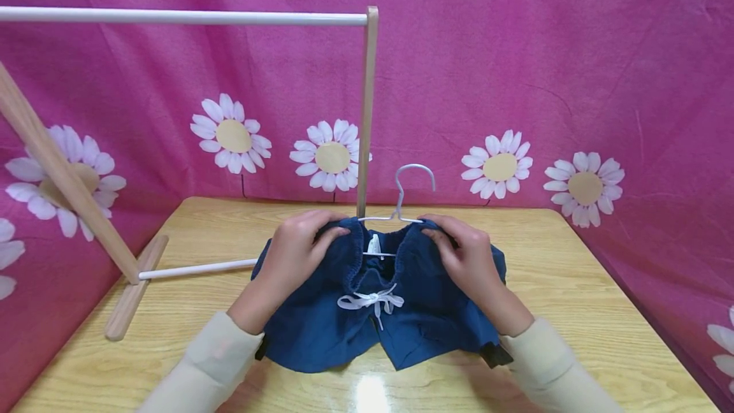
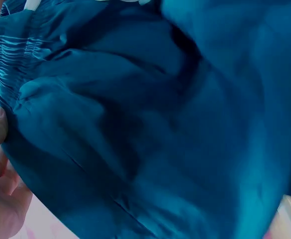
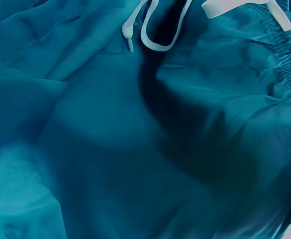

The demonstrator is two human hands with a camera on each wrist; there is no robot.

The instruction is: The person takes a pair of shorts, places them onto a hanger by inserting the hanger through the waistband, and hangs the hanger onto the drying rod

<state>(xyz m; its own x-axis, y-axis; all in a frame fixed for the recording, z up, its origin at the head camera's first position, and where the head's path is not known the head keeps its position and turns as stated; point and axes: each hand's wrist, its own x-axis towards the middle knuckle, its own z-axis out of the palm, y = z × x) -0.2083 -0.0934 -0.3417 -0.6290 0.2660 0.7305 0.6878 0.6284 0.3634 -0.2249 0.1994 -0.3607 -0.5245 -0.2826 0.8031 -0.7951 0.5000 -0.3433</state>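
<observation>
Dark blue shorts (image 1: 321, 317) with a white drawstring (image 1: 375, 299) tied in a bow hang between my hands, above the table. A white wire hanger (image 1: 399, 193) sits inside the gathered waistband, its hook pointing up and its lower bar crossing the opening. My left hand (image 1: 298, 253) pinches the waistband at its left side, thumb in front. On the opposite side my right hand (image 1: 467, 260) pinches the waistband and the hanger's end. Blue cloth fills most of both wrist views; only some left fingers (image 2: 1, 169) and a sliver of the right hand show there.
A clothes rack with a white top rail (image 1: 183, 16) and wooden posts (image 1: 367, 107) stands at the back left. Its white lower bar (image 1: 197, 269) runs behind the shorts. The wooden table (image 1: 568, 285) meets a pink flowered cloth (image 1: 436, 69) at the back and sides.
</observation>
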